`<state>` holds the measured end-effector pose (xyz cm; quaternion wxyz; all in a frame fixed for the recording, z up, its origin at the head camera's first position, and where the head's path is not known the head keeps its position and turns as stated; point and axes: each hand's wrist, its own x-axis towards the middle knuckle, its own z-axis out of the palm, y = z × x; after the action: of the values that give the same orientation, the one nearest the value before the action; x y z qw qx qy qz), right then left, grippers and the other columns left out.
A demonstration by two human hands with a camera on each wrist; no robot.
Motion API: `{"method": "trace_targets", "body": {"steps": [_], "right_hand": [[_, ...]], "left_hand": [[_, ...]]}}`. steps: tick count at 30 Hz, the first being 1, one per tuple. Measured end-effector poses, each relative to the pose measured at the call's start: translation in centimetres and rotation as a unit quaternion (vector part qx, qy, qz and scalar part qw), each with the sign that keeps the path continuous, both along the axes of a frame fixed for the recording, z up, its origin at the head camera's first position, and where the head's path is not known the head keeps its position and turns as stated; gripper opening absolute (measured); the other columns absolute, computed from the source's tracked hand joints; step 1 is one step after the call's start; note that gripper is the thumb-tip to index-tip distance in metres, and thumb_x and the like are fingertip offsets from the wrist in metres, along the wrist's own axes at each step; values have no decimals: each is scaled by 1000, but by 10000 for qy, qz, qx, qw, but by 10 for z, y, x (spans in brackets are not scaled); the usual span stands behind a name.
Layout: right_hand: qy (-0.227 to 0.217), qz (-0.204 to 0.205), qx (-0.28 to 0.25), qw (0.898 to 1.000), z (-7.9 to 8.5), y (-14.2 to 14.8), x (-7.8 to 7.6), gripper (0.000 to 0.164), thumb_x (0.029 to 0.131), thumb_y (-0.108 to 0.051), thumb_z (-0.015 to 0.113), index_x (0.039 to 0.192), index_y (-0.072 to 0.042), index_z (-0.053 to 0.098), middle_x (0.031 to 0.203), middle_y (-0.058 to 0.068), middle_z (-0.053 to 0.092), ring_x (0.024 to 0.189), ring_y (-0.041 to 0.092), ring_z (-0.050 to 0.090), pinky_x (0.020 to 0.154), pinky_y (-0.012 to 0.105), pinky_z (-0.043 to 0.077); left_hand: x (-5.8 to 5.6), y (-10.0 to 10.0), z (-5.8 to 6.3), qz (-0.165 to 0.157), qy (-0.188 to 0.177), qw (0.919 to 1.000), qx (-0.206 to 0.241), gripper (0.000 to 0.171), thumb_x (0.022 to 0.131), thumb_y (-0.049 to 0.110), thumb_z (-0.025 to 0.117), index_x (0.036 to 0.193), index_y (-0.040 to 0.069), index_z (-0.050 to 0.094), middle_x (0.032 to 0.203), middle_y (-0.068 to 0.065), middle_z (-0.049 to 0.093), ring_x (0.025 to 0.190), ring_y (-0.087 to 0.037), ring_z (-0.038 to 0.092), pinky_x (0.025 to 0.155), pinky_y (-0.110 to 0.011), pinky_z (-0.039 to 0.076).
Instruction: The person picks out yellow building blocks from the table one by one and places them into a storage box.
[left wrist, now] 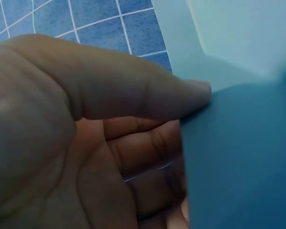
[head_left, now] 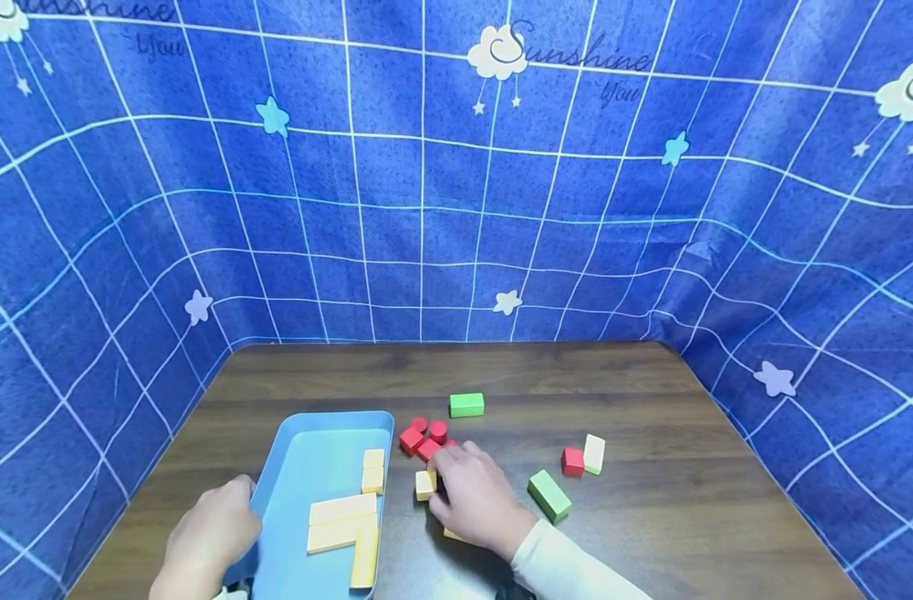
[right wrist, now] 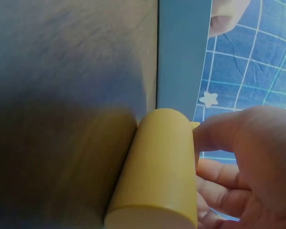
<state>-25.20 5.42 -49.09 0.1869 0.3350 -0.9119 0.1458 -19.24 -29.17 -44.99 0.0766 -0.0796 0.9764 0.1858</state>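
My left hand [head_left: 214, 533] grips the left wall of a light blue tray [head_left: 294, 442]; in the left wrist view the thumb [left wrist: 148, 88] presses the wall from one side, fingers beyond it. Several yellow blocks, including long flat ones [head_left: 342, 523] and a rod-like one [head_left: 364, 558], lie in the tray. Right of it, my right hand [head_left: 474, 496] pinches a small yellow block [head_left: 425, 485], mostly hidden by its fingers. In the right wrist view, a yellow cylinder [right wrist: 157, 171] lies on the table before that hand and covers most of the pinched block.
Several red blocks [head_left: 412, 440] cluster just beyond my right hand. A green block [head_left: 467, 406] lies farther back, another green block [head_left: 549, 497] to the right. Farther right, a red cube [head_left: 573, 462] and a pale block [head_left: 594, 454] touch. Blue grid-patterned cloth [head_left: 456, 233] surrounds the wooden table [head_left: 726, 517].
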Motion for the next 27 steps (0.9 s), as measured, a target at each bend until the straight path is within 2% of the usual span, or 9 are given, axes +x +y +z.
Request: {"method": "trace_targets", "body": {"steps": [7, 18, 23, 27], "right_hand": [[-7, 115, -161, 9998, 2, -3, 1, 24, 74, -27, 67, 94, -20, 58, 83, -12, 57, 72, 10, 37, 60, 28, 40], [44, 252, -162, 9995, 9, -10, 6, 27, 75, -32, 68, 96, -21, 57, 89, -12, 60, 80, 9, 43, 70, 31, 46], [54, 319, -215, 9992, 9, -15, 5, 26, 74, -32, 69, 95, -22, 57, 88, -14, 59, 79, 8, 43, 66, 29, 45], [35, 395, -246, 9989, 7, -19, 5, 25, 74, -33, 68, 93, -23, 56, 82, -15, 55, 75, 7, 42, 63, 27, 42]], "left_hand": [[-2, -1, -3, -6, 87, 9999, -85, 21, 79, 6, 50, 98, 1, 57, 88, -22, 62, 69, -34, 57, 50, -51, 45], [-3, 0, -7, 57, 157, 9997, -158, 29, 77, 7, 52, 104, -2, 59, 90, -23, 63, 70, -34, 57, 52, -53, 46], [-4, 1, -9, 54, 218, 9996, -148, 31, 77, 7, 51, 106, -2, 60, 91, -23, 64, 70, -34, 58, 53, -52, 46], [-6, 1, -9, 54, 46, 9999, -152, 37, 79, 7, 51, 114, -4, 57, 98, -27, 62, 77, -39, 58, 58, -56, 48]]}}
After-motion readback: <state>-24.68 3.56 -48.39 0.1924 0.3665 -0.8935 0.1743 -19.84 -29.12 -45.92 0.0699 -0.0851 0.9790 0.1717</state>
